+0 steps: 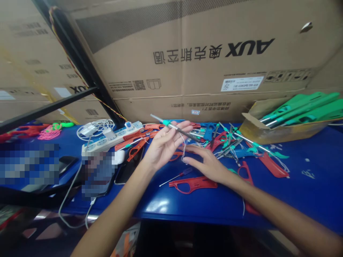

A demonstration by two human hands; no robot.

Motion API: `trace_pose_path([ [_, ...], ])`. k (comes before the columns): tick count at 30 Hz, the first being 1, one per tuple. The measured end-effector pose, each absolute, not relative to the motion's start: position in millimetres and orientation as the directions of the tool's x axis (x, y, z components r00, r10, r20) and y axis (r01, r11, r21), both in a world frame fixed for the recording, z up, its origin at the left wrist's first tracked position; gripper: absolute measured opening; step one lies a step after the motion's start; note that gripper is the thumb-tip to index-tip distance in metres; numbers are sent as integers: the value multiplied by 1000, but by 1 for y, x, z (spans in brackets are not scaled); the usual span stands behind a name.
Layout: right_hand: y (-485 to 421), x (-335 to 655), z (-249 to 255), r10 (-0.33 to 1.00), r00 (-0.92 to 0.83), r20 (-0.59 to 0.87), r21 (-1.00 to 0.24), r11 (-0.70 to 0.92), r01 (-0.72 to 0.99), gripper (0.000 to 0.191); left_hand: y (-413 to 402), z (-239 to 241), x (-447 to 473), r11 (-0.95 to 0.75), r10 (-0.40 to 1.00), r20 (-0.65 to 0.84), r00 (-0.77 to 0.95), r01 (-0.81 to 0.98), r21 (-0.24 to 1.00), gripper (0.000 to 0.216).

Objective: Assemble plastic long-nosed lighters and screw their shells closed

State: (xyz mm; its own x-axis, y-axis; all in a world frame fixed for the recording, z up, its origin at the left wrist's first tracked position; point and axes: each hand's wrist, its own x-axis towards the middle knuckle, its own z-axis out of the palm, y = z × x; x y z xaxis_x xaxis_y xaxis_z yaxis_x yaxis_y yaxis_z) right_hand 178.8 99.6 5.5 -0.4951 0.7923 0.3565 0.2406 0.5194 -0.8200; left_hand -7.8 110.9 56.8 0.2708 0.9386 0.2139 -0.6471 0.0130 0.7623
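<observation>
My left hand (164,144) is raised over the blue table (308,189), fingers curled round a thin metal tube with a green collar (171,126) that points up-left. A thin white thread hangs from it. My right hand (207,162) lies low just right of the left, fingers stretched flat toward a red plastic handle half (177,155) on the table. Another red handle half (194,184) lies in front of the right hand, and a small screwdriver (175,177) rests beside it.
A heap of red, blue and green handle parts and metal tubes (227,142) spreads behind the hands. A cardboard box of green lighters (294,114) stands at the right. A white power strip (112,139) with cables is at the left. Large cartons (203,64) wall the back.
</observation>
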Motion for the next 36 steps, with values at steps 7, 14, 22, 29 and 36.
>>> trace_pose_path([
  [7, 99, 186, 14, 796, -589, 142, -982, 189, 18, 40, 112, 57, -7, -7, 950, 195, 244, -608, 794, 13],
  [14, 94, 184, 10, 673, -733, -98, -948, -287, -137, 60, 113, 57, -11, -38, 962, 198, 190, -624, 781, 21],
  [22, 102, 192, 18, 785, -618, -23, -968, -171, -181, 57, 118, 56, -11, -210, 938, 325, 124, -543, 813, 14],
  [29, 101, 202, 34, 908, -410, 83, -962, 180, 204, 37, 121, 49, -8, -318, 924, 378, 64, -423, 848, 17],
  [36, 97, 203, 38, 883, -439, 164, -922, 296, 249, 44, 118, 47, -5, -287, 955, 296, -22, -320, 903, 20],
])
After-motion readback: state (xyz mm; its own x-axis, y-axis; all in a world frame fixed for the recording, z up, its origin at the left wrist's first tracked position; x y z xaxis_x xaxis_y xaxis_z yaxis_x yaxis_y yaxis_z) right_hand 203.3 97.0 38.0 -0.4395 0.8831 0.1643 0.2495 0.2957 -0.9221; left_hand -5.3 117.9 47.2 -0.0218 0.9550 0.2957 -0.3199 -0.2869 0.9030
